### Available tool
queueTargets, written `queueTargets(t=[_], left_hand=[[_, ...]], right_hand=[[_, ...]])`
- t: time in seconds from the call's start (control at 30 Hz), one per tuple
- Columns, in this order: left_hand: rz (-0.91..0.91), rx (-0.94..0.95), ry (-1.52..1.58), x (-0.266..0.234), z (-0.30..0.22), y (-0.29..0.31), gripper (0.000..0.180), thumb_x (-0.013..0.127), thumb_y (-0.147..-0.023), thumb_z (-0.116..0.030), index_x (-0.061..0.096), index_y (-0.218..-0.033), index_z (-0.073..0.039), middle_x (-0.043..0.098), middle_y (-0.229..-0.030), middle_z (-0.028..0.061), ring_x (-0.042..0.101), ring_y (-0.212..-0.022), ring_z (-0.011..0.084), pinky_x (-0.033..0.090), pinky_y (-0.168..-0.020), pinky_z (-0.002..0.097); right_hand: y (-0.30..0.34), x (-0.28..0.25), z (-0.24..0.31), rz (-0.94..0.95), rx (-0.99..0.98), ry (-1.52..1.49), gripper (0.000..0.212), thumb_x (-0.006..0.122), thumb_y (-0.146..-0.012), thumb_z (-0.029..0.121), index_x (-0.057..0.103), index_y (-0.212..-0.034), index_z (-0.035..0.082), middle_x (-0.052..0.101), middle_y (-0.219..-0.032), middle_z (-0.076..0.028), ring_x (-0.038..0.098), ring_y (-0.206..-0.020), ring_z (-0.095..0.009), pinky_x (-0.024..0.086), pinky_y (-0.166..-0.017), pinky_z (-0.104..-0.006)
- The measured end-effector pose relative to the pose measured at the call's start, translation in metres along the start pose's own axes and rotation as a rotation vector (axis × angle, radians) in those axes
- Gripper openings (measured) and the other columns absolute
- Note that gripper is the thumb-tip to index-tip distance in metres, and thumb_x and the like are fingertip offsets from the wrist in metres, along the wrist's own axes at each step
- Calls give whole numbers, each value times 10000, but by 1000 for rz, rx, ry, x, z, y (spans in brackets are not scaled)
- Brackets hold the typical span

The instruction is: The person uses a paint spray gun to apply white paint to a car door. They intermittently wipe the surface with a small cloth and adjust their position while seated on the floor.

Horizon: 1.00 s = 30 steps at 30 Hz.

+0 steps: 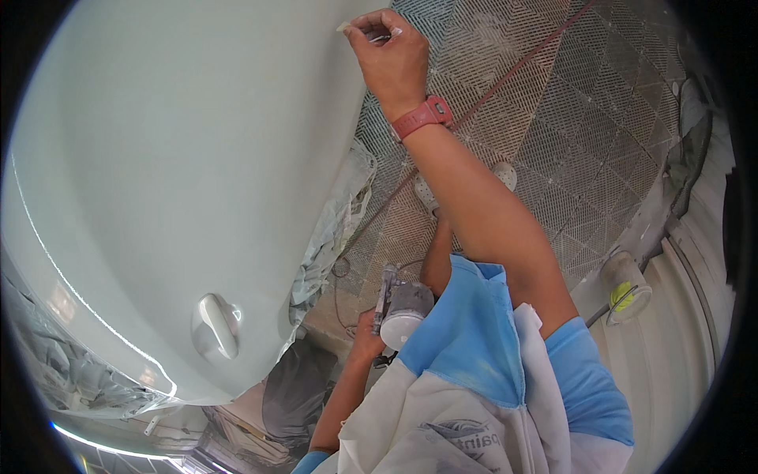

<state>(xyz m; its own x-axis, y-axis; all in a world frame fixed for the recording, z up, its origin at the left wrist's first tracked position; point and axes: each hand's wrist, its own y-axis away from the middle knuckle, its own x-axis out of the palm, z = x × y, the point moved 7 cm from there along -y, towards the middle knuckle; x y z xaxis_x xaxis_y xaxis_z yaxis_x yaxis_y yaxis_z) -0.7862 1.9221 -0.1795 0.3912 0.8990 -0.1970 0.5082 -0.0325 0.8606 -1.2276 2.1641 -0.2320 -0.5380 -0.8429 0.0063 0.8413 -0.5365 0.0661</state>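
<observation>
A glossy pale grey-white car panel (197, 174) with a door handle (215, 325) fills the left side. At the top, my right hand (397, 55), with a red watch on its wrist, is closed in a pinch by the panel's edge. A small pale scrap (343, 27) sticks out between its thumb and finger; its kind is unclear. Low and near my body, my left hand (367, 336) is wrapped round a paint spray gun (387, 296) with a whitish cup on it. My body and the gun hide some of its fingers.
Crumpled masking plastic (335, 213) lines the panel's edge. A reddish hose (525, 67) crosses the grated floor (608, 134) near my shoes (505, 174). On the right, a clear container (626, 288) with a yellow-green patch stands by the pale wall.
</observation>
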Motion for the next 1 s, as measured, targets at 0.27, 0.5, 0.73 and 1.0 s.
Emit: queueTargets(t=[0.27,0.5,0.73,1.0], left_hand=[[-2,-3,44,0,-2,-4,252,793,-876,-118,791,-1103,-7,810,-1038,81,727,-981,151,568,-896,351],[-5,-21,78,1,5,-3,262,803,-872,-123,793,-1108,-10,811,-1044,74,724,-977,143,570,-892,347],[3,6,80,3,2,-5,276,804,-868,-129,790,-1119,-15,811,-1020,63,716,-951,130,567,-880,341],[-6,1,59,3,-3,-5,270,796,-870,-118,788,-1119,-13,811,-1015,76,718,-953,136,567,-877,344]], right_hand=[[1,4,2,-12,-82,39,113,811,-850,124,739,-864,38,767,-842,-81,723,-742,-230,572,-697,-365],[-1,7,3,-5,-142,89,113,809,-850,117,722,-849,45,759,-841,-77,720,-758,-234,570,-705,-369],[0,9,2,-15,-157,84,120,805,-850,119,711,-846,44,756,-840,-74,720,-764,-244,570,-709,-387],[0,10,3,-18,-166,118,114,798,-846,115,709,-844,43,754,-840,-81,723,-775,-252,574,-721,-390]])
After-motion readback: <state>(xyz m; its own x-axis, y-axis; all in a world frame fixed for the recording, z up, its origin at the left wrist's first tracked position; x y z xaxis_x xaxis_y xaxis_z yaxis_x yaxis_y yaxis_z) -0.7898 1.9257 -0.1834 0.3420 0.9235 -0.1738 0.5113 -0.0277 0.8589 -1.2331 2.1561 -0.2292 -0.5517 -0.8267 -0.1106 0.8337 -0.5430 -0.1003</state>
